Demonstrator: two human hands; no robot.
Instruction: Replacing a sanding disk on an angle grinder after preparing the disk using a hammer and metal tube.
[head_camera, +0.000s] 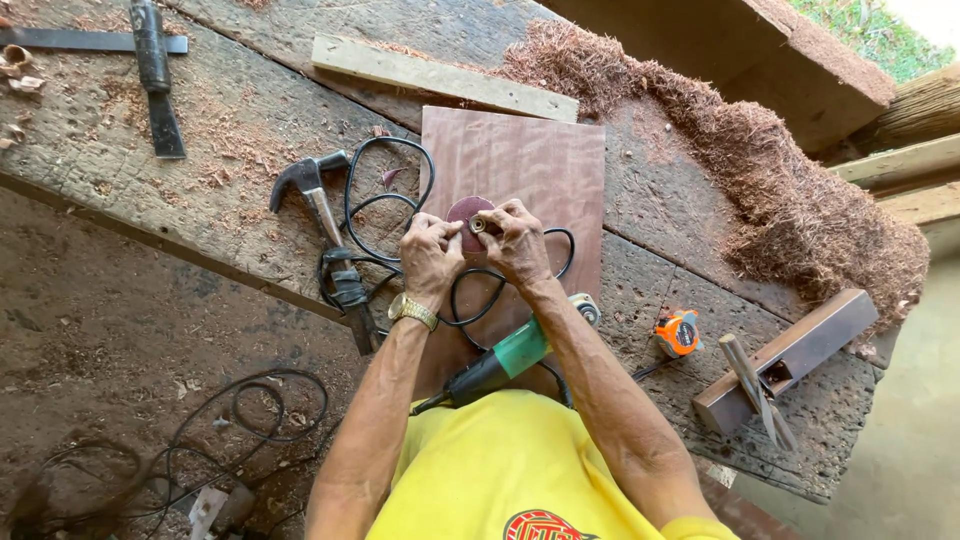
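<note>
Over brown board (530, 175): left hand (430, 255), right hand (515, 243) pinch sanding disc (466, 215); grinder (500, 362) body points toward person.

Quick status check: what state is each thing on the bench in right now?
Round reddish sanding disc: held by both hands over the board.
Left hand: fingers pinching the disc's edge.
Right hand: fingers at the disc's centre.
Green-bodied angle grinder: lying under the forearms.
Reddish wooden board: lying flat.
Claw hammer: lying flat.
Orange tape measure: resting, untouched.

Soft, even daylight falls on my workbench (250, 120); shadows are faint, nothing glares. The view is sharp at centre, and its edges bend with wide-angle distortion.
</note>
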